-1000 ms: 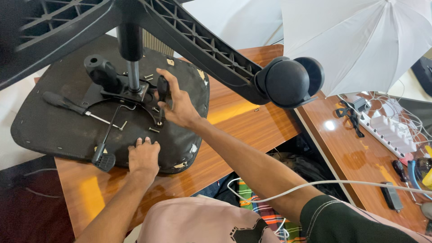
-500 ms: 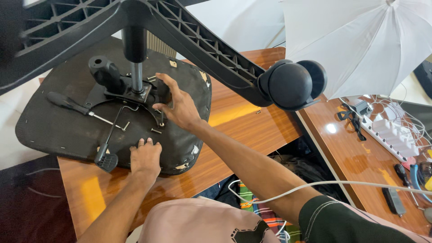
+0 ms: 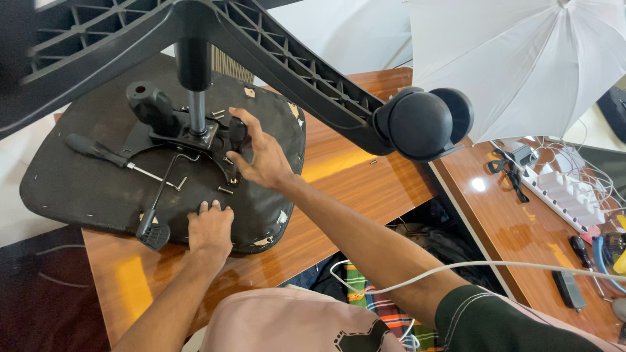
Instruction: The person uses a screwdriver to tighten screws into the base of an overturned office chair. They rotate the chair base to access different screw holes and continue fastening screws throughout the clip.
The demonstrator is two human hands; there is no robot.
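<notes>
An upturned black office chair seat lies on a wooden table. Its metal mechanism and gas cylinder rise toward me. My right hand reaches across and grips a black knob on the right side of the mechanism. My left hand presses flat on the seat's underside near its front edge, holding nothing. A black-handled screwdriver lies on the seat left of the mechanism. A loose screw sits between my two hands. A lever with a black paddle ends just left of my left hand.
The chair's black star base spans the top of the view, ending in a twin caster. A white umbrella stands at the upper right. A second table on the right holds a power strip with cables and small tools.
My right hand has slid a little lower on the mechanism. The left hand stays pressed on the seat, and the view has shifted slightly.
</notes>
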